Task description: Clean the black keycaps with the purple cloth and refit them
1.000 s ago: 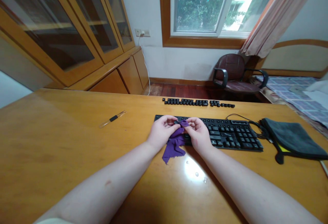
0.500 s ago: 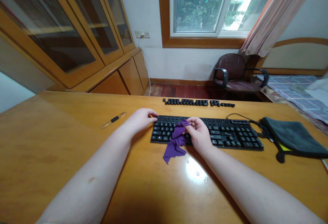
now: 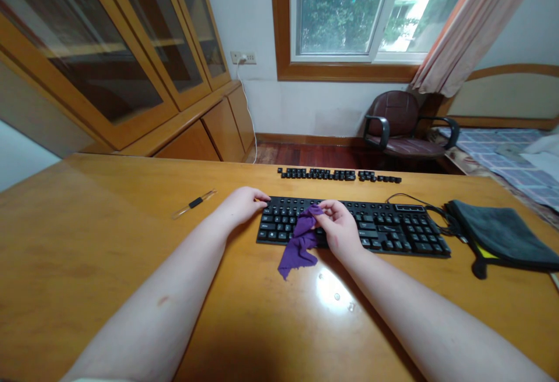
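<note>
A black keyboard (image 3: 395,229) lies flat on the wooden desk; along its far side, the top rows show small switches in place of full keycaps. My left hand (image 3: 245,201) is at its far left corner, thumb and fingers closed on the edge there. Pinched between the thumb and fingers of my right hand (image 3: 341,227) is a purple cloth (image 3: 299,251) with a ragged end. The cloth drapes over the keyboard's left-middle keys and hangs past its near edge onto the desk. My right palm covers some of the keys.
Several loose black keycaps (image 3: 321,174) stand in rows near the desk's far edge. A clear tool with a black grip (image 3: 195,202) lies on the left. To the right are a coiled cable (image 3: 449,219) and a folded grey cloth (image 3: 502,233). Beyond the desk stands an office chair (image 3: 395,123).
My left hand's thumb and fingers have drawn closer together at the keyboard's corner, and the wrist has shifted slightly. My right hand and the purple cloth look unchanged.
</note>
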{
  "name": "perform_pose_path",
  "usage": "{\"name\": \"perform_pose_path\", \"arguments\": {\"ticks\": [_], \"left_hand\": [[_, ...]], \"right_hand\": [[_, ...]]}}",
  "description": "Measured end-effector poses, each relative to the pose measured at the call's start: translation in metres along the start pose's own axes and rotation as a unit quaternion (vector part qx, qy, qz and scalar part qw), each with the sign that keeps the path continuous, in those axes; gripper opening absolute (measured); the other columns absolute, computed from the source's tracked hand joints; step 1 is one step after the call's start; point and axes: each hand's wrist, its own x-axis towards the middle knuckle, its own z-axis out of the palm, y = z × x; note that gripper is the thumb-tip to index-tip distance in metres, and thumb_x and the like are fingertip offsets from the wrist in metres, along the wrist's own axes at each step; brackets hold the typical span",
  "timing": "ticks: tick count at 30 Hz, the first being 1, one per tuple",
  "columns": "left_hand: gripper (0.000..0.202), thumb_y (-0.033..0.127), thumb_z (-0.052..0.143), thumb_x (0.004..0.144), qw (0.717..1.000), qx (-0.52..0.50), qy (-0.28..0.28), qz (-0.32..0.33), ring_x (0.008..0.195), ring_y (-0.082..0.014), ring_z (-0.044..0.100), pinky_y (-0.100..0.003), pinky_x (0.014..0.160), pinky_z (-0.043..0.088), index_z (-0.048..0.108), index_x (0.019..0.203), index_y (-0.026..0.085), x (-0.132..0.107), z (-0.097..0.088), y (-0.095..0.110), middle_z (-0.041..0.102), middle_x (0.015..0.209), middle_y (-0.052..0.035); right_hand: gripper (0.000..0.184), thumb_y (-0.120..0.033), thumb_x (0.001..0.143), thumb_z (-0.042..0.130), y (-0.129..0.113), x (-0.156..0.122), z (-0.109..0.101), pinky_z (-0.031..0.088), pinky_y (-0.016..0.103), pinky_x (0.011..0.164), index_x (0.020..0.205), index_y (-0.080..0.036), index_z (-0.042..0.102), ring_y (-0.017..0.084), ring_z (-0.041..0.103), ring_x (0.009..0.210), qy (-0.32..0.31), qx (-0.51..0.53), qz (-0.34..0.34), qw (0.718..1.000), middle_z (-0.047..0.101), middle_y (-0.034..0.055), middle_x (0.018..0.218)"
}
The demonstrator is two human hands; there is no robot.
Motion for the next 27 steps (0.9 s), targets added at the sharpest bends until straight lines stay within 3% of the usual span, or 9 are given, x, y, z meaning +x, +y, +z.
{"name": "perform_pose_path", "arguments": {"ticks": [13,21,27], "left_hand": [[0.023,0.027,0.063,0.067,1.000,0.024,0.017,-0.002,0.075,-0.0202,0.065,-0.029,0.074,0.047,0.074,0.087,0.024,0.002,0.004,-0.002,0.073,0.082,-0.0036],[0.023,0.033,0.057,0.073,0.999,-0.010,0.028,0.022,0.087,-0.0207,0.064,-0.029,0.080,0.047,0.073,0.084,0.022,0.006,0.011,-0.011,0.072,0.092,-0.0050],[0.050,0.031,0.060,0.070,0.986,-0.159,0.050,-0.025,0.111,-0.0234,0.056,-0.033,0.096,0.041,0.058,0.117,0.014,0.013,0.027,-0.022,0.058,0.125,-0.0137]], "right_hand": [[0.025,-0.034,0.065,0.071,0.002,0.000,-0.001,0.046,0.023,0.050,0.076,-0.019,0.055,0.010,0.055,0.047,-0.005,-0.009,0.001,1.000,0.058,-0.0044,0.059],[0.024,-0.034,0.064,0.072,-0.001,-0.001,0.001,0.046,0.023,0.049,0.074,-0.019,0.055,0.009,0.054,0.047,-0.003,-0.010,0.006,1.000,0.058,-0.0045,0.058],[0.024,-0.033,0.065,0.071,0.001,-0.001,0.001,0.046,0.023,0.050,0.075,-0.019,0.055,0.009,0.055,0.048,-0.010,-0.004,0.000,1.000,0.059,-0.0045,0.058]]}}
